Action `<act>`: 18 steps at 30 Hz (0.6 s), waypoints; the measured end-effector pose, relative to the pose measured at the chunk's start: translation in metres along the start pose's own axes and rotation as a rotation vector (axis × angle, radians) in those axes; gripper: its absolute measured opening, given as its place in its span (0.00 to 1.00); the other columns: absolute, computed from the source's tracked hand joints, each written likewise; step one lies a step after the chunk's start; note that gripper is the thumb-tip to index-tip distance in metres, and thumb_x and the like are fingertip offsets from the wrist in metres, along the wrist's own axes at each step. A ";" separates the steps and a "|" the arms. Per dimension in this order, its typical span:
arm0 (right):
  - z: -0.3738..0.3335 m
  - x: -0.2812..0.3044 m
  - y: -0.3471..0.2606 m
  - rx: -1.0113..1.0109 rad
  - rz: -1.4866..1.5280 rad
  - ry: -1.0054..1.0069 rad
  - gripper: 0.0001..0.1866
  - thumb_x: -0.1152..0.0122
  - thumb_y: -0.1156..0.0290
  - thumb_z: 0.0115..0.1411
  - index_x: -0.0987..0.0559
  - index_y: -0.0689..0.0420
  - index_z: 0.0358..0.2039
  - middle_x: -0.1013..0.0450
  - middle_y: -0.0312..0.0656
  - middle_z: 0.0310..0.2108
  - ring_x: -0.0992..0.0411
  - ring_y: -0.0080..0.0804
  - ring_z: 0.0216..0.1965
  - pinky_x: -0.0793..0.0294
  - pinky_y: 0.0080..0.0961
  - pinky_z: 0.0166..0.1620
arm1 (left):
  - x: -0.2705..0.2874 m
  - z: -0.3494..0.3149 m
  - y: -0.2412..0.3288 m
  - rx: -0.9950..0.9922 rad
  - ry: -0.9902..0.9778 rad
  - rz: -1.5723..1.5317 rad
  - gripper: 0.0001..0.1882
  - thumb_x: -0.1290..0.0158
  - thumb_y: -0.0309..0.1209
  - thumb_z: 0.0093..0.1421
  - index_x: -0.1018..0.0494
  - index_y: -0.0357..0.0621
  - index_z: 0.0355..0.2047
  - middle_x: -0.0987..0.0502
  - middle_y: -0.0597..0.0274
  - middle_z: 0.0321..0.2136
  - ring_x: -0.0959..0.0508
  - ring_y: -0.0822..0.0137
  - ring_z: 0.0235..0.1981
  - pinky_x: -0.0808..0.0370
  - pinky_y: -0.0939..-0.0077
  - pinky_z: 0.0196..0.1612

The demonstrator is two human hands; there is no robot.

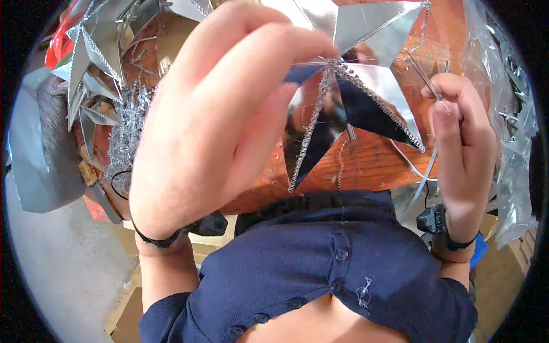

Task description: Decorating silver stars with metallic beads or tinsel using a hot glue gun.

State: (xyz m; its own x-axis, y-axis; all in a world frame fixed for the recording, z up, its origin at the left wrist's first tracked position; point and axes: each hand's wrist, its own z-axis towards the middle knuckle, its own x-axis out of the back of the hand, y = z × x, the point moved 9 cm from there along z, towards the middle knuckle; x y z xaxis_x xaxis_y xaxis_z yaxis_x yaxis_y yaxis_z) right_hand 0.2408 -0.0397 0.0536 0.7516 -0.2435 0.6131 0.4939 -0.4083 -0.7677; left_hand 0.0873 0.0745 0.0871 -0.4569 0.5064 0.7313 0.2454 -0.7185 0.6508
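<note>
A mirror-like silver star [369, 97] lies on the wooden table, its raised ridges meeting at a centre point. Glittery silver tinsel trim [382, 103] runs down two of the ridges from that centre to the tips. My left hand [223, 108] is raised close to the camera with curled fingers. Its index fingertip is at the star's centre, and fine threads show beside it; whatever it pinches is hidden. To the right of the star, my right hand [463, 126] grips a slim pointed metal tool [422, 74] between thumb and fingers. The tool's exact kind is unclear.
More silver stars [91, 63] pile up at the far left, beside a heap of silver tinsel [131, 126]. A grey plastic bag [43, 148] hangs at the left edge. Clear plastic wrapping [514, 148] lies along the right. A white strip [432, 163] curves near my right wrist.
</note>
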 end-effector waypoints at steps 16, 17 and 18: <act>-0.004 -0.002 -0.015 0.319 -0.187 0.041 0.12 0.41 0.79 0.61 0.26 0.64 0.46 0.26 0.41 0.38 0.28 0.24 0.37 0.29 0.19 0.43 | -0.008 0.024 0.015 -0.314 0.003 0.178 0.10 0.43 0.16 0.48 0.23 0.39 0.32 0.23 0.57 0.34 0.22 0.62 0.35 0.27 0.74 0.37; -0.006 -0.004 -0.013 0.322 -0.133 0.037 0.12 0.41 0.80 0.60 0.26 0.65 0.46 0.26 0.42 0.38 0.27 0.26 0.38 0.29 0.20 0.43 | -0.009 0.025 0.016 -0.319 0.008 0.177 0.10 0.43 0.16 0.47 0.23 0.39 0.32 0.23 0.57 0.33 0.22 0.62 0.35 0.27 0.74 0.37; -0.006 -0.004 -0.013 0.323 -0.106 0.037 0.13 0.41 0.80 0.60 0.26 0.65 0.46 0.26 0.43 0.39 0.27 0.27 0.38 0.29 0.20 0.43 | -0.009 0.025 0.016 -0.324 0.014 0.173 0.10 0.42 0.16 0.47 0.23 0.39 0.31 0.23 0.57 0.33 0.22 0.62 0.35 0.27 0.74 0.37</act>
State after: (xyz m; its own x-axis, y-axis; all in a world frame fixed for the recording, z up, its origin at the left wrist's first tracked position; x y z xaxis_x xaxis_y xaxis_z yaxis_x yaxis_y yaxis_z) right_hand 0.2288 -0.0391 0.0622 0.6751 -0.2482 0.6948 0.6860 -0.1352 -0.7149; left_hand 0.1172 0.0700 0.0959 -0.4446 0.3591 0.8206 0.0379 -0.9078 0.4177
